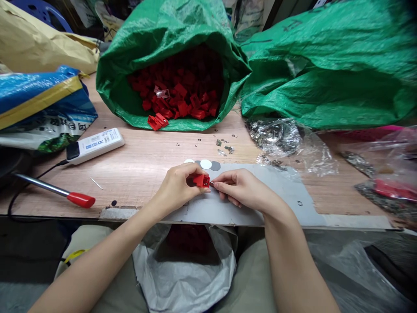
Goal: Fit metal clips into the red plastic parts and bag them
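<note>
Fine work on a small boxy red plastic part (202,180), both hands in close

Biggest first: a bulky green woven-plastic sack (172,21), mouth open toward the person, holds a heap of similar red plastic pieces (182,98). In front, a wood-grain tabletop (146,152); on it, near the front edge, a flat grey sheet (286,187). Loose metal bits (230,149) lie between sack and sheet.

Hands meet over the sheet's left portion. Left hand (178,183): thumb and forefinger pinch the red part, one on each side; other fingers mostly hidden. Right hand (239,187): thumb and forefinger closed on a thin silvery metal piece (211,183), remaining fingers curled below.

Step in hand, my read: fitting or probing at the red part's right end, with the metal piece at that end. Can't tell whether its tip is inside or just against it. Next move probably calls for a steady left pinch and small, straight right-hand motion, aligned with the opening.

Part's look: bright red, hard-edged, seemingly rigid; dark recess in the end facing the right hand. Left fingers cover much of it. Metal piece: narrow, shiny; pin or tool tip, too small to tell.
</note>
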A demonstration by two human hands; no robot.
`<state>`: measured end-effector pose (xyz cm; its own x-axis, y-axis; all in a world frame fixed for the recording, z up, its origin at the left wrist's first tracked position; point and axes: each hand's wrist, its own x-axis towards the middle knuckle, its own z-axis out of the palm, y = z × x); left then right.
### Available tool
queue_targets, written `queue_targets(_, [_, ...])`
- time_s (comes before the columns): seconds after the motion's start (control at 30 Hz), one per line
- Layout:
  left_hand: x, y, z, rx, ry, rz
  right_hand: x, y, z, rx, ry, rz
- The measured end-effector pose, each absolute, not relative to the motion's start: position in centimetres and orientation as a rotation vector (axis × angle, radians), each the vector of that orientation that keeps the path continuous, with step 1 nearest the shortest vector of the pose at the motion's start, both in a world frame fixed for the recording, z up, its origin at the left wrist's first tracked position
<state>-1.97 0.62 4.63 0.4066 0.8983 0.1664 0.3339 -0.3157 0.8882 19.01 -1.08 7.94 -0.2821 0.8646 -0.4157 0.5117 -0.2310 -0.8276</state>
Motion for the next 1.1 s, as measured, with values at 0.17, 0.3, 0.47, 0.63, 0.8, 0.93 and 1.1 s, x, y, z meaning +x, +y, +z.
queue_targets(0.17, [-1.86,0.61,4.52,1.868,1.05,0.88,18.43,-1.57,7.76,-1.702,-1.807,1.291])
queue_targets(0.3, [-1.85,0.61,4.65,1.855,1.058,0.876,18.65,-1.58,7.56,-1.707,-1.745,1.363])
queue_targets(0.47, [-1.87,0.56,4.66,1.843,1.058,0.885,19.1,-1.17,7.78,-1.585,-1.662,1.571])
queue_targets(0.63, [-1.87,0.55,4.47,1.839,1.05,0.903,19.01,-1.06,7.93,-1.573,-1.647,1.591])
queue_targets(0.8, [-1.78,0.44,4.57,1.883,1.057,0.908,18.92,-1.15,7.75,-1.578,-1.638,1.604])
queue_targets(0.93, [-1.73,0.37,4.47,1.907,1.055,0.92,18.86,-1.15,7.76,-1.587,-1.633,1.61])
queue_targets(1.1, [-1.72,0.37,4.35,1.934,1.051,0.931,18.58,-1.12,7.94,-1.611,-1.627,1.6])
